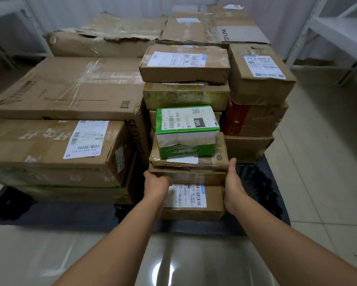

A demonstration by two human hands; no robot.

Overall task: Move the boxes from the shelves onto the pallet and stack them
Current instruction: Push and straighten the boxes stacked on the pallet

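A dark pallet [55, 211] on the floor carries several stacked cardboard boxes. At its front middle stands a small stack: a labelled brown box [212, 205] at the bottom, a flat brown box [194, 176] on it, another taped flat box [219, 155] above, and a green and white box [185, 129] on top. My left hand [155, 184] grips the left end of the flat brown box. My right hand [234, 182] presses flat against its right end, thumb up.
Big cardboard boxes [70, 89] fill the pallet's left and back. A taller stack [256, 79] stands at the right. White metal shelves [338, 32] rise at the right, another shelf [6, 21] at the far left. Glossy tiled floor [318, 182] surrounds the pallet.
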